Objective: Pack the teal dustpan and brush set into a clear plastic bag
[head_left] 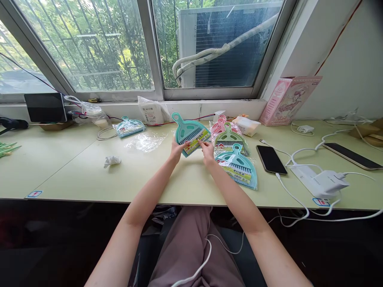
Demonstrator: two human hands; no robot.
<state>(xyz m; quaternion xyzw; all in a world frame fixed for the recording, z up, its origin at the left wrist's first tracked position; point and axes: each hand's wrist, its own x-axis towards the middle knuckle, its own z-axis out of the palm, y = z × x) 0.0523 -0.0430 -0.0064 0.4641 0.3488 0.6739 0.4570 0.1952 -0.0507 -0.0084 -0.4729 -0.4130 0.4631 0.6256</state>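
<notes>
A teal mini dustpan set [189, 134] is held just above the pale green desk [74, 171], near its middle, tilted with the handle pointing up toward the window. A small brush sits inside the pan, and a yellow and red label band crosses its lower edge. The left hand [176, 151] pinches the lower left corner between thumb and fingers; the right hand [207, 153] closes its fingertips on the label's right end.

Just right of it lies a row of packaged sets in clear bags: a teal one [239, 167] nearest, a green one [230, 139] behind it, pink ones [220, 124] farthest back. Each bag holds a pan with a brush.

An empty clear wrapper [145, 141] lies left of the held set, another bagged teal set [129, 127] beyond it, and a crumpled white paper [112, 161] nearer the desk edge. To the right are a black phone [271, 159] and a white charger [324, 181] with cables. A pink box [287, 99] leans on the wall.
</notes>
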